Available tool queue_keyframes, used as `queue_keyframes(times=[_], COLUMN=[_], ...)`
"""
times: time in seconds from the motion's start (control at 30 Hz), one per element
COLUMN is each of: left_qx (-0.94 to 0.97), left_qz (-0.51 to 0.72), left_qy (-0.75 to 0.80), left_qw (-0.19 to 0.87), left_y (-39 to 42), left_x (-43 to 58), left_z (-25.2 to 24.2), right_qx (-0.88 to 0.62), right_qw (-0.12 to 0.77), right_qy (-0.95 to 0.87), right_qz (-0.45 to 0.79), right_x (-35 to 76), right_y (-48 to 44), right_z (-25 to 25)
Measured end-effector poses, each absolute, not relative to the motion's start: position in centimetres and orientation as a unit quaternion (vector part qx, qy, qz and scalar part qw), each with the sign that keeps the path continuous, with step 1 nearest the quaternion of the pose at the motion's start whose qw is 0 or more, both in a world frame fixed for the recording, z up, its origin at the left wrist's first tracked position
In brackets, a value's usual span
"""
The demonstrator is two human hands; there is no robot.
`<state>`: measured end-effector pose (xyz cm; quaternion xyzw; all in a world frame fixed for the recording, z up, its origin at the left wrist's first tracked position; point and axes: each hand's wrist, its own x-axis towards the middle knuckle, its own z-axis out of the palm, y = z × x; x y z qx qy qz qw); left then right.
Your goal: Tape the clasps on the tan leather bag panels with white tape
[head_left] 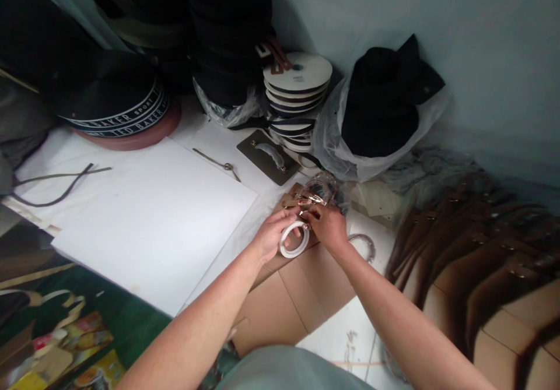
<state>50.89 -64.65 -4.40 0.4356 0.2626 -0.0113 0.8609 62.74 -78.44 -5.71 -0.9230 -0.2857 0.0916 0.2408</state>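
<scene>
My left hand (271, 236) is closed around a narrow roll of white tape (285, 252), with fingertips showing through its ring. Beside it, my right hand (327, 225) pinches at the tape roll's upper right edge, near shiny gold-coloured metal hardware (315, 198); what lies between those fingers is too small to make out. Under both hands lies a tan bag (301, 297), its panels creased and its near end by my lap. A plastic-wrapped curved handle (365, 244) sticks out past my right wrist.
Several tan bags (464, 285) stand in a row at right. White sheets (157, 221) cover the table at left. Behind are a dark panel with a wrapped handle (268, 155), stacked ribbon spools (298, 75), a plastic bag of black material (380, 104) and a large webbing roll (109, 98).
</scene>
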Motion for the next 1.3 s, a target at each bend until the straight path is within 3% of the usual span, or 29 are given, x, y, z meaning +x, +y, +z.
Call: queue_keyframes(times=[0.13, 0.3, 0.5, 0.6, 0.7, 0.83, 0.97, 1.07, 1.2, 1.3], left_qx=[0.440, 0.445, 0.496, 0.570, 0.634, 0.677, 0.686, 0.689, 0.699, 0.707], left_qz=[-0.019, -0.033, -0.067, -0.078, -0.094, -0.134, -0.125, -0.117, -0.119, -0.103], left_qy=[0.264, 0.271, 0.296, 0.329, 0.351, 0.327, 0.340, 0.347, 0.336, 0.331], left_qw=[0.858, 0.853, 0.813, 0.749, 0.683, 0.646, 0.632, 0.625, 0.620, 0.617], left_y=[-64.5, -63.7, -61.8, -60.9, -60.5, -60.3, -60.3, -60.3, -60.7, -60.9], left_x=[50.5, 49.3, 45.6, 43.2, 41.0, 39.5, 40.0, 41.1, 42.0, 42.0], left_z=[-4.3, -3.5, -0.2, 1.4, 1.7, 0.0, -1.5, -1.7, -1.6, -1.5], right_qx=[-0.923, -0.912, -0.906, -0.907, -0.896, -0.844, -0.717, -0.663, -0.637, -0.587], right_qw=[0.165, 0.094, 0.118, 0.209, 0.377, 0.528, 0.627, 0.661, 0.671, 0.746], right_qy=[-0.346, -0.393, -0.401, -0.365, -0.236, 0.029, 0.238, 0.297, 0.298, 0.219], right_qz=[0.042, 0.065, 0.067, 0.028, 0.005, 0.089, 0.193, 0.188, 0.235, 0.224], right_x=[61.8, 61.7, 62.1, 60.9, 57.0, 49.4, 44.8, 45.2, 46.9, 46.7], right_y=[-78.3, -77.7, -77.1, -79.8, -85.7, -94.1, -96.9, -96.0, -94.8, -94.4], right_z=[-4.9, -4.4, -3.2, -2.4, -3.7, -8.3, -11.2, -11.3, -9.9, -8.1])
